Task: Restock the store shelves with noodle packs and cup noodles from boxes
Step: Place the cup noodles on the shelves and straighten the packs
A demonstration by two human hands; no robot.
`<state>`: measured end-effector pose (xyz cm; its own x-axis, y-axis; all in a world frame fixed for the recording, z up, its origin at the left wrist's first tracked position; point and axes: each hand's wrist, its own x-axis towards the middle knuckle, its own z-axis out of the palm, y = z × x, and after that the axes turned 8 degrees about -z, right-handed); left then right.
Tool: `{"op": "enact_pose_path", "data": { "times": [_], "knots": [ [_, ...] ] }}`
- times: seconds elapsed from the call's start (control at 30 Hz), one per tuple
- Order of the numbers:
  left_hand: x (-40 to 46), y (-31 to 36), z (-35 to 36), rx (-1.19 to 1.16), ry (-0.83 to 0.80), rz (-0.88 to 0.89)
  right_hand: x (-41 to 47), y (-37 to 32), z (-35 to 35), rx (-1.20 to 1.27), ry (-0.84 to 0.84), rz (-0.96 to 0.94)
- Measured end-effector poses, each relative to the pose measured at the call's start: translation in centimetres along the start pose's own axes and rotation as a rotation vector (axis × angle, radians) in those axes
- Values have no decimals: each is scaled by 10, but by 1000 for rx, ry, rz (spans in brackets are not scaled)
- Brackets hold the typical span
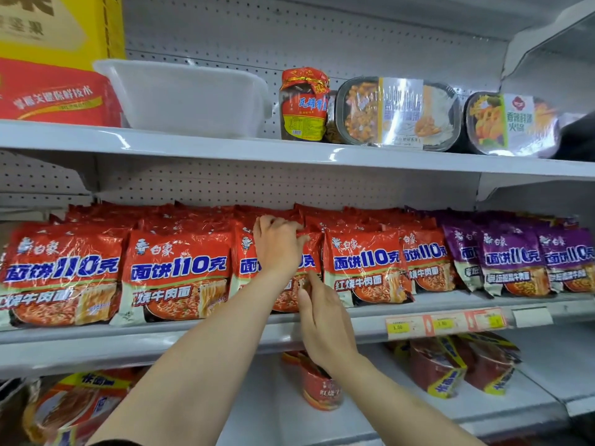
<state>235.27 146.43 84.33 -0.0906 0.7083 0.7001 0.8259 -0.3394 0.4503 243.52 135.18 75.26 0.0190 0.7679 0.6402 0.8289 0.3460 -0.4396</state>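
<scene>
Seating red noodle pack (280, 272) on middle shelf (370, 326): left hand (278, 244) gripping top, right hand (323, 320) flat, pressing front. Next: pushing flush.

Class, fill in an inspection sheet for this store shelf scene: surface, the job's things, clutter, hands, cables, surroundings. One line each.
Surface: white middle shelf with price tags on its front edge.
Job's things: red noodle packs in rows, purple noodle packs to their right; the handled red pack stands in the front row.
Clutter: white plastic tub, jar and two sealed meal trays on the upper shelf.
Hands: left hand grips the handled pack's top; right hand touches its front with straight fingers.
Cables: nothing seen.
Surroundings: pegboard back wall; more packs and a red cup on the lower shelf.
</scene>
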Motion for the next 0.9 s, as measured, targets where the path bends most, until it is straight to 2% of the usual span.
{"op": "enact_pose_path", "data": {
  "times": [0.27, 0.43, 0.57, 0.67, 0.8, 0.9],
  "knots": [
    [4, 2, 5, -192, 45, -131, -5, 10, 16, -66, 27, -29],
    [2, 1, 6, -166, 29, -53, -7, 10, 20, -117, -4, -20],
    [-17, -8, -2, -218, 106, 102, -9, 10, 17, -88, -12, -1],
    [-57, -26, -13, -178, 128, 60, -9, 12, 16, -85, 20, -26],
    [-85, -44, -17, -76, 18, -58, -9, 7, 23, -103, 12, -62],
    [-84, -50, -22, -118, -101, -44, -9, 4, 23, -163, 9, -45]
  ]
}}
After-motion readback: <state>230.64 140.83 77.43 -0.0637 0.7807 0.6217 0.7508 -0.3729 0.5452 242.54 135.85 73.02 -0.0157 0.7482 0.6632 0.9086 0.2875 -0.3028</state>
